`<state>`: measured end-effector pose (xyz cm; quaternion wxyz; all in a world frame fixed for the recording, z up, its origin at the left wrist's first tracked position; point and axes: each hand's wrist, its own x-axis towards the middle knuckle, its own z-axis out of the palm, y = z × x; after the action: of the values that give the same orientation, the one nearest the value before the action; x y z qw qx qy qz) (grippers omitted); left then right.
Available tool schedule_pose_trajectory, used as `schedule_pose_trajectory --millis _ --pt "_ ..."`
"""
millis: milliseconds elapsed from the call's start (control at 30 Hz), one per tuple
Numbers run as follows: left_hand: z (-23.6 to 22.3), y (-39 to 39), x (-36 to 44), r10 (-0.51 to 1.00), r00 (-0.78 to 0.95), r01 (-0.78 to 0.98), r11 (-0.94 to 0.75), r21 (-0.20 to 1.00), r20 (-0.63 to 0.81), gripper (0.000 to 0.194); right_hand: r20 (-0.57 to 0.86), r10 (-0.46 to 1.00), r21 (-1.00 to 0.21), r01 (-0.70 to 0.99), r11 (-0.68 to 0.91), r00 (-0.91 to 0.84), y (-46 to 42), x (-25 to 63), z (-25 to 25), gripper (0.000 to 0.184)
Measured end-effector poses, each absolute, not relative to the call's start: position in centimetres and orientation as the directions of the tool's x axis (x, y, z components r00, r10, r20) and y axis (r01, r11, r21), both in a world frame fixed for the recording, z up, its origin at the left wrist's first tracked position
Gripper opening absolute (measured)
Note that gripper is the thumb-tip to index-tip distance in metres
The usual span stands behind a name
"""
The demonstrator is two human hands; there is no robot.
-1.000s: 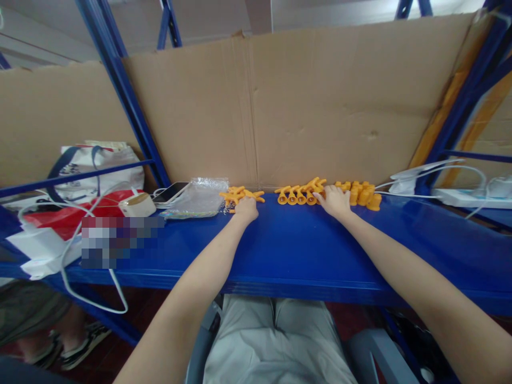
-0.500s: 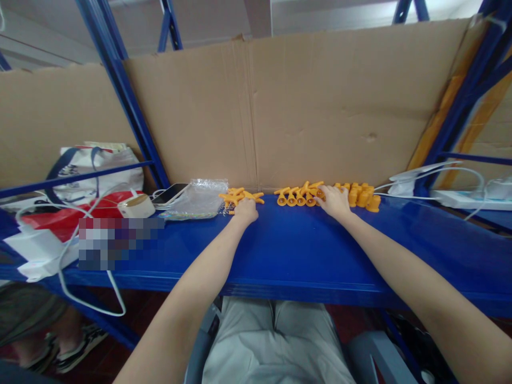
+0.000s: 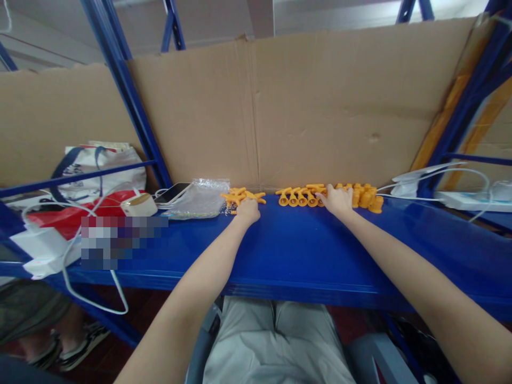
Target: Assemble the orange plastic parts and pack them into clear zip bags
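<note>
Orange pieces (image 3: 293, 199) at both hands (image 3: 248, 211); arms (image 3: 208, 269) stretched forward; cannot tell if gripping.

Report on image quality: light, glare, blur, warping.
Head view: ceiling brightest at upper right; glints on the clear plastic bag; fine detail soft on the small orange pieces; blue uprights lean outward, suggesting wide-angle distortion; a mosaic patch at lower left hides what lies there.

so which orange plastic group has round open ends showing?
The row of orange funnel-shaped plastic pieces, just left of the right hand. The orange branched plastic jumble at the left hand and stubby orange plastic cluster farthest right show none.
</note>
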<state>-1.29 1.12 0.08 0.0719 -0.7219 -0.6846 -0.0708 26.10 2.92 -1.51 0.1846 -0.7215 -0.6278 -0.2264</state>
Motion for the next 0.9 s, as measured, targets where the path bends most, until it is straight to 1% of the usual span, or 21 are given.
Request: schedule_pose_trajectory --millis 167,333,533,633,767,833,900 --pt "-0.1 1.3 -1.4 0.976 0.067 0.997 -0.072 0.018 0.205 0.041 0.499 0.859 0.042 0.987 -0.153 0.112 2.8 25.5 -0.7 0.052" --pt "-0.1 1.2 -1.3 0.973 0.052 0.996 -0.067 0.062 0.226 0.041 0.48 0.863 -0.046 0.987 -0.154 0.158 3.0 25.7 -1.5 0.056" --pt "-0.3 1.8 -1.6 0.936 0.149 0.988 -0.151 -0.02 0.317 0.043 0.445 0.885 -0.138 0.987 -0.082 0.136 3.2 26.6 -2.3 0.071" --pt "-0.5 2.2 -1.8 0.917 0.181 0.98 -0.197 0.011 0.356 0.044 0.451 0.878 -0.217 0.974 -0.069 0.163 3.1 27.3 -1.7 0.066" --pt "-0.6 2.8 -2.0 0.879 0.168 0.97 -0.227 0.083 0.446 0.044 0.503 0.812 -0.353 0.928 -0.12 0.297 3.3 29.2 -1.3 0.057" --pt "-0.7 3.2 -2.0 0.856 0.175 0.958 -0.261 0.115 0.487 0.045 0.555 0.753 -0.385 0.912 -0.143 0.353 3.7 30.5 -1.6 0.055" --pt "-0.7 3.6 -2.1 0.83 0.198 0.934 -0.322 0.157 0.522 0.046 0.587 0.711 -0.392 0.904 -0.169 0.387 4.2 31.9 -2.3 0.052"
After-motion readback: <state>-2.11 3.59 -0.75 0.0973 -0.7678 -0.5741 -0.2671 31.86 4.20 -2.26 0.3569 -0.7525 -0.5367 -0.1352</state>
